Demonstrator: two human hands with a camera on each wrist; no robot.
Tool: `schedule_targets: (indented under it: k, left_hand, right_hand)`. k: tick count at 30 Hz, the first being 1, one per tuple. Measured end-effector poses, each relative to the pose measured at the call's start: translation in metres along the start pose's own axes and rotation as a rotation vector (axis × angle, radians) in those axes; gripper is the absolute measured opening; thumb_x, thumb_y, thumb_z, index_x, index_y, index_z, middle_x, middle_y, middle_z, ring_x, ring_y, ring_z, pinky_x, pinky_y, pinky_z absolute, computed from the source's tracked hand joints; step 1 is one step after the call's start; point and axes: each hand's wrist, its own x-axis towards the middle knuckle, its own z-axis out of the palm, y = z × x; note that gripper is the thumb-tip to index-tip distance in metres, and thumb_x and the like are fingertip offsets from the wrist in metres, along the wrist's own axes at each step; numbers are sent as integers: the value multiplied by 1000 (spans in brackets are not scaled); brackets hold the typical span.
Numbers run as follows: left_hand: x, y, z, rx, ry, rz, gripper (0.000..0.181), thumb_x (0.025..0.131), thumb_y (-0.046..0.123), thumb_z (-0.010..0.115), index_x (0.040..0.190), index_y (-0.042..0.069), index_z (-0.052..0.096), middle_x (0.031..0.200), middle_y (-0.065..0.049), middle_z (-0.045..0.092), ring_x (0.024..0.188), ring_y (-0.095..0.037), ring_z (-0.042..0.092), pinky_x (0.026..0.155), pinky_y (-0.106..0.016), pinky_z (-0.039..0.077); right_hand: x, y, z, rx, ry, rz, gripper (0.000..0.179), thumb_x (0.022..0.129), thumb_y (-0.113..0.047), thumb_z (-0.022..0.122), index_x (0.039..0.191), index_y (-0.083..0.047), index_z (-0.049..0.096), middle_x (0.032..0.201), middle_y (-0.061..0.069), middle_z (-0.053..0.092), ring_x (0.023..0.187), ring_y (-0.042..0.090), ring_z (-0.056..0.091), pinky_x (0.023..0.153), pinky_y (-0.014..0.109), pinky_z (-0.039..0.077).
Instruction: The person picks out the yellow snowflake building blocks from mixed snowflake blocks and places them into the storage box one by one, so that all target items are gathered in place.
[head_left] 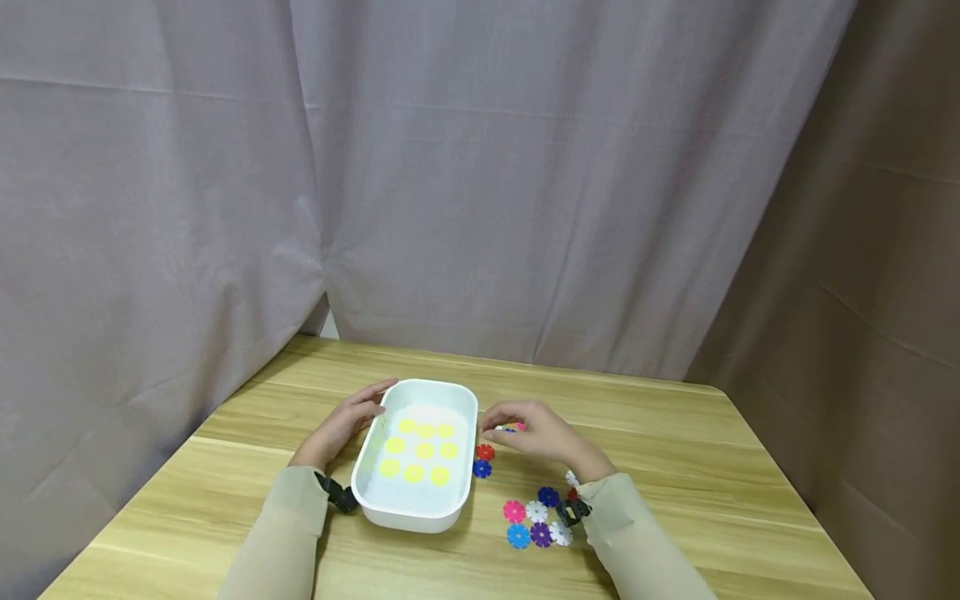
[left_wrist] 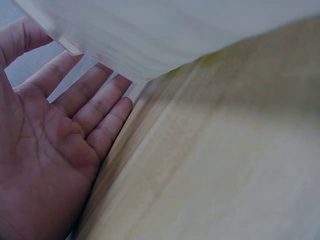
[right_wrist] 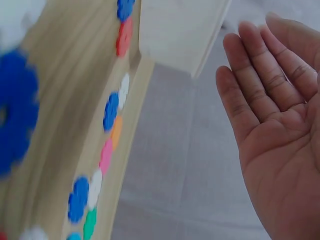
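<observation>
A white rectangular tray (head_left: 411, 522) rests on the wooden table, with several yellow round discs (head_left: 424, 451) laid out in rows inside it. My left hand (head_left: 341, 427) holds the tray's left side, thumb over the rim and fingers along the outer wall. In the left wrist view those fingers (left_wrist: 92, 102) reach to the tray's underside edge. Just right of the tray hovers my right hand (head_left: 536, 433), its fingers loosely bent and nothing between them. Below and beside it lie a red notched flower disc (head_left: 485, 452) and a blue one (head_left: 482, 469).
More notched discs lie near the right wrist, among them a pink one (head_left: 513, 512), a light blue one (head_left: 518, 536) and a purple one (head_left: 541, 534). In the right wrist view a green disc (right_wrist: 90, 223) shows too. Grey curtains (head_left: 480, 183) hang behind the table (head_left: 420, 575).
</observation>
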Motion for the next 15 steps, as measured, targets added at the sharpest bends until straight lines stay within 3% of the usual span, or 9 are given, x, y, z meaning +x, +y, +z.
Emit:
schedule_targets:
  k: [9, 15]
  left_hand:
    - [-1, 0, 1, 9, 3, 5, 59, 94, 15, 55, 152, 20, 46, 155, -10, 43, 139, -30, 43, 116, -46, 28]
    - [0, 0, -1, 4, 2, 6, 59, 94, 14, 54, 153, 20, 46, 155, -10, 43, 139, -31, 42, 116, -46, 27]
  right_hand:
    - [-44, 25, -33, -43, 23, 124, 12, 98, -26, 67, 108, -24, 73, 104, 1, 74, 95, 9, 67, 90, 40, 55]
    - [-77, 34, -51, -52, -6, 192, 19, 99, -26, 65, 110, -12, 72, 102, 6, 74, 93, 14, 67, 86, 37, 55]
